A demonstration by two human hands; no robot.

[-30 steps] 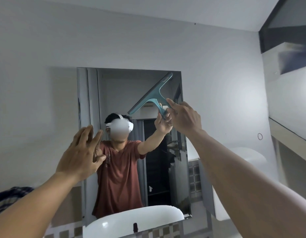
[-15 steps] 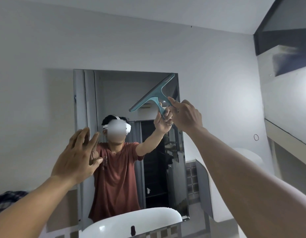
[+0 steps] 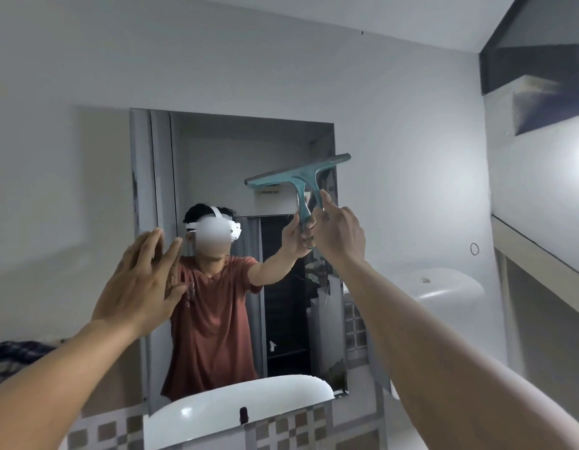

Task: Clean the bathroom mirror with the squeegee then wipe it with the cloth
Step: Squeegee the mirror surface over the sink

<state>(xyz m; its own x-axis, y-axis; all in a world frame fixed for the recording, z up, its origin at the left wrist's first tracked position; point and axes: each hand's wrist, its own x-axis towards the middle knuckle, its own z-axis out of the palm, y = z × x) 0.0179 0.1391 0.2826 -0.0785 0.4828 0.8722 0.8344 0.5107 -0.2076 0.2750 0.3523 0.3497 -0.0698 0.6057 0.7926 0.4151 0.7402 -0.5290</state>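
two hands up: right hand (image 3: 338,233) fingers grip squeegee (image 3: 299,180) on mirror (image 3: 236,151); left hand (image 3: 140,284) fingers spread.

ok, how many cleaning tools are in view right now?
1 for certain: the teal squeegee, held by its handle in the right hand against the mirror's upper right. The checked fabric at the far left edge could be the cloth; I can't tell.
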